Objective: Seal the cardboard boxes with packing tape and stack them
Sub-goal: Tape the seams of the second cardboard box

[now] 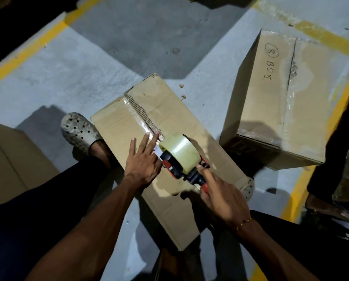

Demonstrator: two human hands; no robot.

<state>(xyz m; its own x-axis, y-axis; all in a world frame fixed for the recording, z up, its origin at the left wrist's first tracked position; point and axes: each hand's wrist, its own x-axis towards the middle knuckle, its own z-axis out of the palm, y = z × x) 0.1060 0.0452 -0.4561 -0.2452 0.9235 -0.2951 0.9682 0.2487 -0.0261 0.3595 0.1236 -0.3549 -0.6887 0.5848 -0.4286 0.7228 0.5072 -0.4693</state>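
The box being sealed (149, 126) lies on the concrete floor (54, 78) between the person's feet, its centre seam part-covered with clear tape at the far end. The right hand (220, 197) has its fingers curled round the red handle of the tape dispenser (179, 157), forefinger stretched along the top, while the left hand (144, 157) lies flat beside it, fingers straight and spread, pressing the flap down and holding nothing. To do this pass well, I judge the dispenser should be drawn steadily along the seam toward the near edge, kept centred over the gap, with the flat hand keeping the flaps level and smoothing the strip behind the roll, then carried over the edge before cutting. Counted: one dispenser carrying one roll, two boxes plainly visible, the second box (287, 98) marked "8 BOX" standing well apart to the right, already taped, and more cardboard (11, 159) at the left edge
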